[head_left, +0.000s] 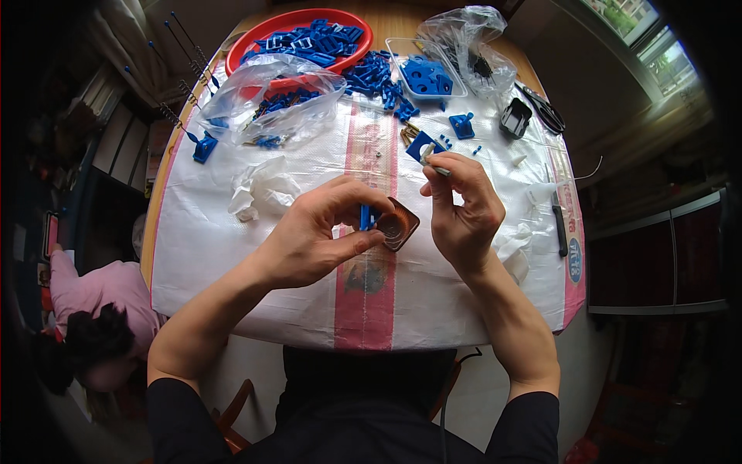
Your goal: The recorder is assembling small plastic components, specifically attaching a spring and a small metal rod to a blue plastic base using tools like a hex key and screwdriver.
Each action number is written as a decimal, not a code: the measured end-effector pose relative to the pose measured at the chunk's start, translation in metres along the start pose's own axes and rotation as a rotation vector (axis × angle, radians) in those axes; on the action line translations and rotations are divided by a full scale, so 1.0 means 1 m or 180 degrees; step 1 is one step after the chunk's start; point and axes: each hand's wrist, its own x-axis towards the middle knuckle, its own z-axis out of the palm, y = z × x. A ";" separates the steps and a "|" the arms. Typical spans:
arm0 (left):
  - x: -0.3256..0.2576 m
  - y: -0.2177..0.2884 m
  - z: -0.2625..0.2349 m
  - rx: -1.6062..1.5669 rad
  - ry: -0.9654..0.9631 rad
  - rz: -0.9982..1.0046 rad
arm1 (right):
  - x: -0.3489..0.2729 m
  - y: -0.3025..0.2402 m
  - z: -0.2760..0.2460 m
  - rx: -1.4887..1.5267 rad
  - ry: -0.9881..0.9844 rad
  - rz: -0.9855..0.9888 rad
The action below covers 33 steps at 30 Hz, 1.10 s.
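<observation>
My left hand [313, 228] pinches a small blue plastic part [365, 218] between thumb and fingers, over the middle of the table. Just right of it sits a small brown square dish [402, 226], partly hidden by my fingertips. My right hand [466, 205] is raised to the right of the dish, its thumb and forefinger closed on a thin, pale-tipped stick [440, 170]. Beyond that hand lie a flat blue square piece [418, 145] and several brass-coloured pins [409, 133]. Another blue piece with a raised part [462, 125] rests farther right.
At the back stand a red basin [365, 39] of blue parts, a clear bag [313, 85], a clear tub [389, 58] and another bag [479, 31]. Black scissors [545, 112], a black box [515, 118] and a black-handled knife [561, 236] lie right. Another person [108, 294] is at left.
</observation>
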 end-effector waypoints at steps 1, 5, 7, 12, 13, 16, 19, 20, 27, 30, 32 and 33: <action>0.000 -0.002 -0.002 0.0199 -0.0051 0.0005 | -0.001 0.001 0.000 -0.0012 -0.0012 -0.0030; 0.000 0.006 -0.002 0.0899 -0.0160 -0.0060 | -0.003 0.002 -0.002 -0.0164 -0.0128 -0.0051; 0.002 0.007 -0.007 0.1288 -0.0417 0.0133 | -0.002 0.002 -0.002 -0.0209 -0.0121 -0.0114; 0.016 0.004 -0.007 0.2195 -0.0704 0.0739 | -0.009 0.001 0.004 -0.0030 -0.0174 0.0133; 0.020 0.001 -0.009 0.2400 -0.0845 0.1040 | -0.011 0.002 0.005 -0.0029 -0.0198 0.0155; 0.028 -0.004 -0.010 0.2160 -0.1006 0.0952 | -0.012 0.005 0.005 -0.0041 -0.0227 0.0181; 0.027 -0.003 -0.011 0.2096 -0.1116 0.0532 | -0.011 0.006 0.006 -0.0023 -0.0249 0.0185; 0.026 -0.003 -0.010 0.2167 -0.1034 0.0558 | -0.011 0.006 0.005 -0.0032 -0.0248 0.0175; 0.010 0.001 0.011 0.2179 -0.0257 0.0633 | -0.012 0.007 0.008 0.0055 -0.0221 0.0284; 0.008 0.001 0.014 0.2301 -0.0239 0.0751 | -0.010 0.007 0.007 0.0079 -0.0208 0.0274; 0.009 0.003 0.015 0.2188 -0.0254 0.0663 | -0.009 0.007 0.004 0.0098 -0.0185 0.0267; 0.010 0.008 0.014 0.1947 -0.0204 0.0510 | -0.010 0.008 0.003 0.0129 -0.0164 0.0284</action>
